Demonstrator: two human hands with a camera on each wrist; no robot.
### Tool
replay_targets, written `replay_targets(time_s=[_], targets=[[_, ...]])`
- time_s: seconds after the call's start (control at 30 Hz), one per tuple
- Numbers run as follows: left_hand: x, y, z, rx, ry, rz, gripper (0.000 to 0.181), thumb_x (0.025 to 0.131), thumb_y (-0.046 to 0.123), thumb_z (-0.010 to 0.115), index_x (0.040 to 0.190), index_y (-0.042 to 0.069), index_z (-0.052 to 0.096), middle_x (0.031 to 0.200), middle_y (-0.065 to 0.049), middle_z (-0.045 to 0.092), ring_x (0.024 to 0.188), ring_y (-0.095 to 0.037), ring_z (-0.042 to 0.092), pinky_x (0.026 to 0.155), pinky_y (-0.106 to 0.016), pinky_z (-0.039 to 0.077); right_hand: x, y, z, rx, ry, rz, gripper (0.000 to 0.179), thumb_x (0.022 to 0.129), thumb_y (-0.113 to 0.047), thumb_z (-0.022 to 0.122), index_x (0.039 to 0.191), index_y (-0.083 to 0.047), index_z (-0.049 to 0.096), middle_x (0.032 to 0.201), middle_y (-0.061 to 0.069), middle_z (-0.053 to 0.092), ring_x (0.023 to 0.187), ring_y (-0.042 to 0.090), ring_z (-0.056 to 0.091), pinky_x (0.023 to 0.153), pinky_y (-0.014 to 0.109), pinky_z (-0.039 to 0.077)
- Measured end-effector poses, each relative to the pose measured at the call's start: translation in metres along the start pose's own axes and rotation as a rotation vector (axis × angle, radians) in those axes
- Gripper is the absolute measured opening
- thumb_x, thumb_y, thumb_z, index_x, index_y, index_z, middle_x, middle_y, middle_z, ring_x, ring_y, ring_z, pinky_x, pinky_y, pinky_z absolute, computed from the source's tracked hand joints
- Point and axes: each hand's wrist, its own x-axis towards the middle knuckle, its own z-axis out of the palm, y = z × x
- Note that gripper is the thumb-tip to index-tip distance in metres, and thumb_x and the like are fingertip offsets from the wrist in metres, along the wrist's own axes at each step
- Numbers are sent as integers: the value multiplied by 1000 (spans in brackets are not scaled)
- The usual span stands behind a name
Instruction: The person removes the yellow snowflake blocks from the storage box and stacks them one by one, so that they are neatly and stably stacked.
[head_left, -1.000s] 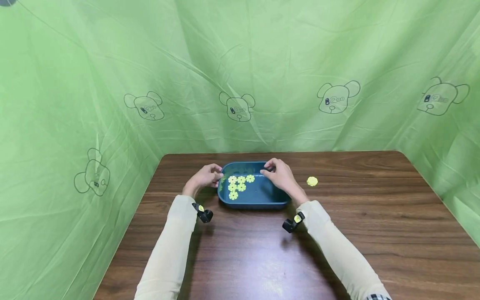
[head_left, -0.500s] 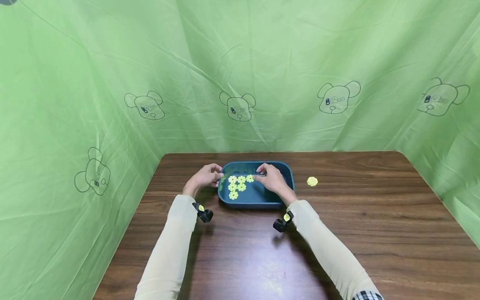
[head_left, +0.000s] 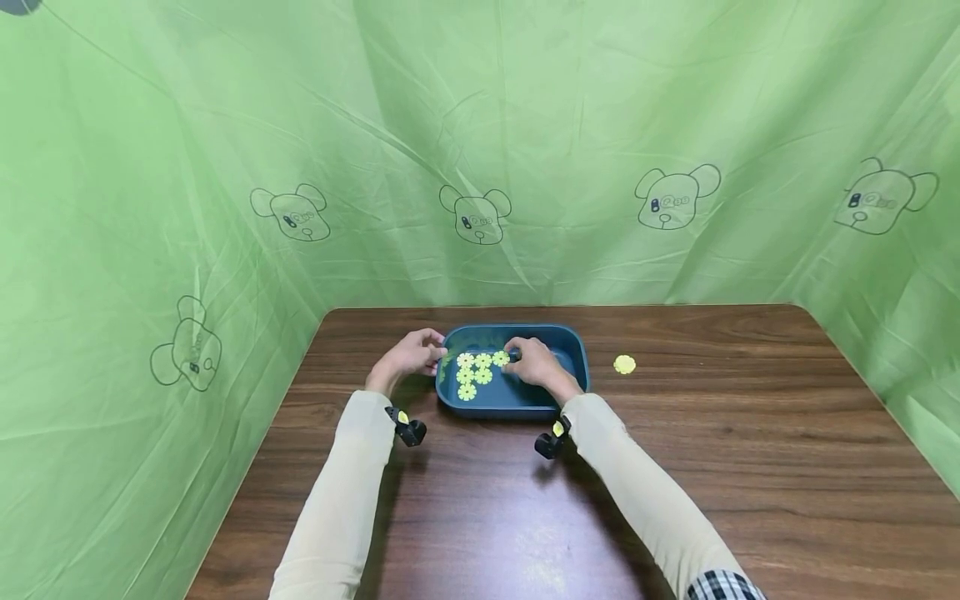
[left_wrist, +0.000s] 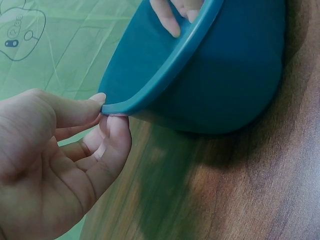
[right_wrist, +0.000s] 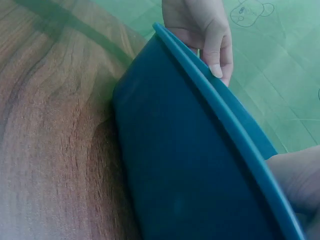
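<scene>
The person's left hand (head_left: 408, 353) pinches the left rim of the blue tub (head_left: 502, 412), far on the table (head_left: 750, 425). The right hand (head_left: 537, 364) reaches inside, right of the yellow flowers (head_left: 483, 361); whether it holds anything is unclear.

Animal-head logos (head_left: 475, 215) on green cloth (head_left: 570, 100), small lettering (head_left: 670, 202) inside, too blurred to read

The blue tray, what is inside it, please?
Inside the blue tray, six yellow flower pieces show toward the left; the right hand is also inside, hiding anything beneath it.
</scene>
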Motion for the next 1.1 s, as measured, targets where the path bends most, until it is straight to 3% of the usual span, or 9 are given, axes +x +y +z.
replay_targets(time_s=[0.17, 0.37, 0.57, 0.77, 0.93, 1.1], targets=[[1, -1, 1, 3, 1, -4, 32, 98, 10, 52, 127, 1, 45, 88, -11, 51, 69, -17, 55, 90, -53, 51, 3, 0, 0, -57, -22, -17, 46, 90, -25, 68, 132, -14, 57, 126, 14, 56, 121, 29, 45, 98, 46, 41], [1, -2, 1, -2, -6, -1, 32, 98, 10, 52, 128, 0, 45, 94, -15, 51, 68, -17, 55, 88, -51, 52, 3, -2, 0, -126, -57, 1, 42, 90, -25, 68, 130, -17, 59, 129, 14, 52, 119, 28, 45, 97, 44, 42], [2, -1, 2, -2, -2, -5, 31, 98, 11, 52, 127, 1, 45, 94, -15, 51, 68, -17, 55, 90, -53, 51, 0, -4, -1, -161, -33, 13, 31, 85, -22, 73, 114, -15, 65, 117, 10, 54, 108, 27, 49, 93, 43, 44], [1, -1, 1, 10, 0, 1, 32, 99, 11, 51, 128, 1, 44, 95, -17, 52, 68, -17, 54, 89, -53, 51, -1, -3, -3, -180, -3, 27, 27, 80, -24, 79, 92, -8, 61, 96, 7, 56, 91, 23, 52, 84, 38, 46], [1, 0, 1, 4, 1, -3, 31, 99, 10, 51, 128, 1, 44, 94, -16, 52, 68, -17, 55, 90, -54, 50, -1, 1, -8, -130, 3, 48, 24, 80, -25, 78, 86, -10, 59, 86, 3, 58, 80, 20, 53, 74, 33, 47], [0, 0, 1, 8, 4, -7, 31, 99, 11, 51, 128, 1, 44, 94, -14, 51, 69, -17, 55, 90, -53, 51, -3, 6, -14, 2, -23, 21, 15, 87, -21, 70, 84, -7, 64, 78, 2, 60, 71, 17, 53, 61, 26, 42]])
